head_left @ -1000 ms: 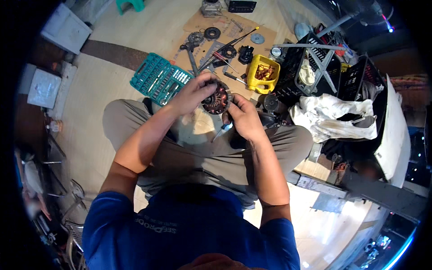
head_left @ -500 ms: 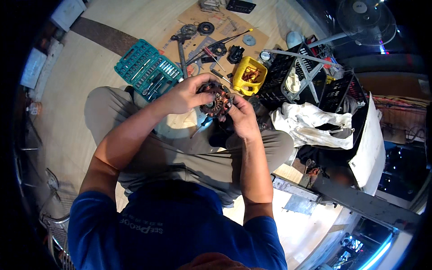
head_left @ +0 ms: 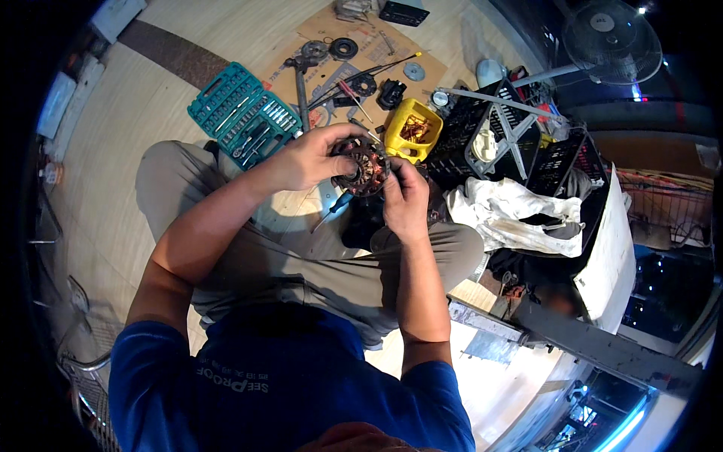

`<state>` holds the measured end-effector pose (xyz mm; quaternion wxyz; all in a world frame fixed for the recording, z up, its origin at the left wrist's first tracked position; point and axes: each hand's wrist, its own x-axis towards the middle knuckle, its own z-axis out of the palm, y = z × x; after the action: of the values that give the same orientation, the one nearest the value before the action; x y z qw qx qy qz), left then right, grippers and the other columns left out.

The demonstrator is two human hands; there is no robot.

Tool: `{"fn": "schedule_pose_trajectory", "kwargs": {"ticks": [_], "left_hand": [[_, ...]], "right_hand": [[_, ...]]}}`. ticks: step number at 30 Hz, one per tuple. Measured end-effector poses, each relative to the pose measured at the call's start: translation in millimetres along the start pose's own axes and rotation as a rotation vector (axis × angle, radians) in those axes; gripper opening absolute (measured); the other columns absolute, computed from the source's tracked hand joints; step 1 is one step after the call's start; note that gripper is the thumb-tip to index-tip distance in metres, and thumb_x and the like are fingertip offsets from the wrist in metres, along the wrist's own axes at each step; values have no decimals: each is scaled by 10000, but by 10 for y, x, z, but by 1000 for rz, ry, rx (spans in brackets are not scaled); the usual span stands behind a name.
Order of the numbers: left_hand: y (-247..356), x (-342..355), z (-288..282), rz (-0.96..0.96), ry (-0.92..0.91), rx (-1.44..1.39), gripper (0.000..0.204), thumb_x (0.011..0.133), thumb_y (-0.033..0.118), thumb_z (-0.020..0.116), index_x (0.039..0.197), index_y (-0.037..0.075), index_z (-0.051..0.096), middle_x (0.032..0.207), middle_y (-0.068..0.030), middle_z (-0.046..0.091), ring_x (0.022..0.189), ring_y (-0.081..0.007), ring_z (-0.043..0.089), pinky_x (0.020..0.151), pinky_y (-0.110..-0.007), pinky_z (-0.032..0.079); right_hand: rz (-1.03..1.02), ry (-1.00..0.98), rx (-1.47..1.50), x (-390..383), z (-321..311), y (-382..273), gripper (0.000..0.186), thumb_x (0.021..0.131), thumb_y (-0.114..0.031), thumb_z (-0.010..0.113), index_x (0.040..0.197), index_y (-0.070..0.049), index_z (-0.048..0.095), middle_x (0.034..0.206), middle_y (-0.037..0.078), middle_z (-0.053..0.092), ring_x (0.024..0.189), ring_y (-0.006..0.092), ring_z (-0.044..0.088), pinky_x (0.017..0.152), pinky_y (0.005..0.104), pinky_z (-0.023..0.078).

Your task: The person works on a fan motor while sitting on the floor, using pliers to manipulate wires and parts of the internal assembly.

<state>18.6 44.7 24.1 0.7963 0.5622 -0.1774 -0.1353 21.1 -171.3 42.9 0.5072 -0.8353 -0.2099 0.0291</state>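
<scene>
A round, dark motor part with copper windings (head_left: 367, 170) is held up between both hands, above my crossed legs. My left hand (head_left: 307, 160) is closed on its left side, with the fingers over the far rim and the thumb across the face near the centre. At the right edge, my right hand (head_left: 407, 202) pinches the rim with thumb and fingers. Beneath the part, a blue-handled screwdriver (head_left: 340, 203) lies on the floor. Just beyond my hands stands a cut-open yellow plastic container (head_left: 432, 138) with copper-coloured scraps inside.
A teal socket set case (head_left: 213, 96) lies open at the left, with a hammer (head_left: 302, 94) beside it. Flattened cardboard (head_left: 343, 66) carries several loose parts and a red screwdriver (head_left: 355, 99). Black crates (head_left: 459, 124), a white cloth (head_left: 512, 215) and a fan (head_left: 611, 41) stand or lie at right.
The motor part has turned slightly in my hands, and my right hand's grip on its edge has shifted. The whole view has moved a little, so the surroundings sit slightly further left.
</scene>
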Motion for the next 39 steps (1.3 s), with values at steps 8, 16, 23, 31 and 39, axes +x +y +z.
{"fn": "schedule_pose_trajectory", "kwargs": {"ticks": [8,16,23,31,39], "left_hand": [[-80,-3,-18,-40,36,-55,513,886,159,673,1305,-23,441,1194,-94,582,1113,-146,553,962,-302,461],[-156,10,-71,-109,5,-146,549,890,117,642,1354,-31,389,1233,-120,563,1142,-183,558,986,-331,465],[-242,-19,-28,-296,44,-453,402,987,161,481,1336,-23,402,1212,-131,566,1095,-203,595,935,-368,508],[-285,61,-8,-376,89,-578,429,1029,362,356,1262,23,479,961,-74,654,783,-159,659,573,-278,525],[-214,139,51,-384,258,-674,484,1007,459,380,1187,52,569,996,-49,683,813,-136,670,602,-269,557]], "right_hand": [[-3,177,166,-54,161,162,157,880,-69,580,1003,25,608,850,116,654,782,179,621,725,311,492],[6,160,219,-57,123,192,147,875,-60,605,1001,16,600,832,52,628,757,132,584,701,271,478],[297,-46,576,-10,7,95,96,921,-42,574,1002,8,581,787,13,597,678,82,547,623,227,455],[541,-80,863,140,1,134,136,859,-30,621,983,18,590,779,73,638,597,135,593,527,239,451],[695,-139,1014,304,-12,77,237,835,-14,634,1061,-4,563,814,78,625,623,161,594,529,260,460]]}}
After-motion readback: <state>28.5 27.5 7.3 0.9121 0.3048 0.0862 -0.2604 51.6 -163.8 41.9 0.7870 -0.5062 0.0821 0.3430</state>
